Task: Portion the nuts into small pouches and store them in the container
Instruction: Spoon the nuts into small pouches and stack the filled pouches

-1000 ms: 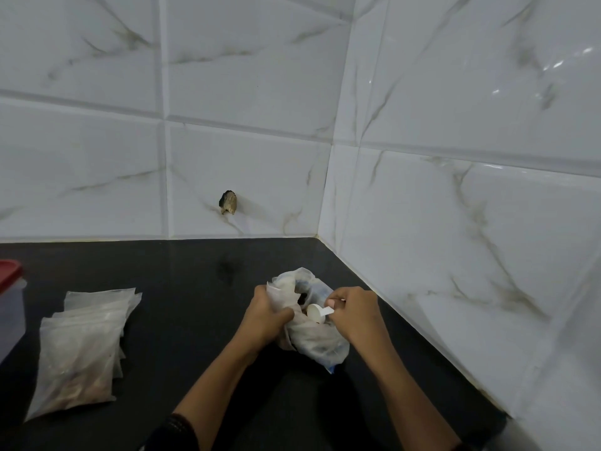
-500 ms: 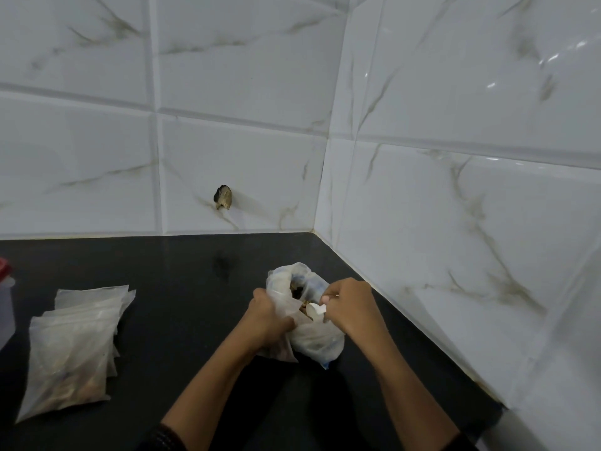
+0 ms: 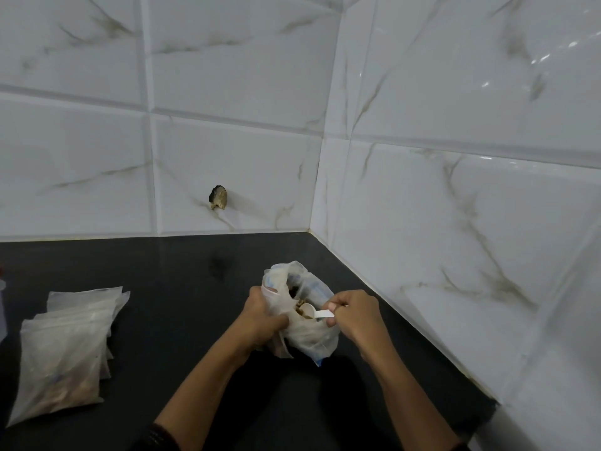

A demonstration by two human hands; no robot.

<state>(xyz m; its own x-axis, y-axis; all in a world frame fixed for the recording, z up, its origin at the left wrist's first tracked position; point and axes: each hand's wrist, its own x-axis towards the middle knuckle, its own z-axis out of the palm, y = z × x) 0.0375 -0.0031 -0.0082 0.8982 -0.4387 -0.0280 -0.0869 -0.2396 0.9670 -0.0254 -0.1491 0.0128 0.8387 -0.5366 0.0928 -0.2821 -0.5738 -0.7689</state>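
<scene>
A: Where do we log the bag (image 3: 313, 340)?
B: On the bench (image 3: 182, 288), near the corner where the back wall (image 3: 227, 141) meets the side wall (image 3: 455, 206). Clear plastic, mouth open upward. Nuts (image 3: 298, 301) show brown inside the mouth.

A: Hands?
B: Left hand (image 3: 263, 317) grips bunched plastic at the bag's left rim, fingers curled round it. Right hand (image 3: 356, 315) pinches the flat handle of a white scoop (image 3: 307, 310). The scoop's bowl sits in the bag's mouth, among the nuts.

A: Is the scoop loaded?
B: We cannot tell. The bowl is too small in view.

A: Pouches?
B: A stack of pouches (image 3: 65, 349) lies flat on the bench, well to the left of the bag and apart from both hands. The top one shows brown contents at its near end. We cannot count the layers.

A: Container?
B: We see only a sliver of the container (image 3: 2, 307) at the left edge, beside the stack. Nothing of its inside shows.

A: Anything else?
B: A dark chipped hole (image 3: 218, 198) in the back wall, above the bench. A dark cuff (image 3: 159, 434) on the left forearm.
</scene>
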